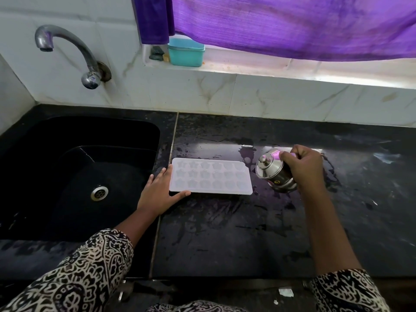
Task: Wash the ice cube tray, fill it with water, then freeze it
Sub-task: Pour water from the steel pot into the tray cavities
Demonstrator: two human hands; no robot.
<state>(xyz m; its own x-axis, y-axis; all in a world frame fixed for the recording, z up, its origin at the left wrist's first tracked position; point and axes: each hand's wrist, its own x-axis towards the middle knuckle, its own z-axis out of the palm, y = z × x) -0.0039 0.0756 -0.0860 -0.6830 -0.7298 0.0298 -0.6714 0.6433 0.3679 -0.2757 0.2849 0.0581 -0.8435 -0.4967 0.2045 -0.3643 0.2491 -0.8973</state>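
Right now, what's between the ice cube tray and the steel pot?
Just a thin strip of wet black countertop, seen in the head view; nothing else lies between the ice cube tray and the steel pot in the right hand.

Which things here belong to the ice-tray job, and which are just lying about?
Job: white plastic ice cube tray; small steel lidded pot, tilted; left hand touching the tray; right hand gripping the pot; curved metal tap; black sink.
Lying about: teal plastic box; purple curtain.
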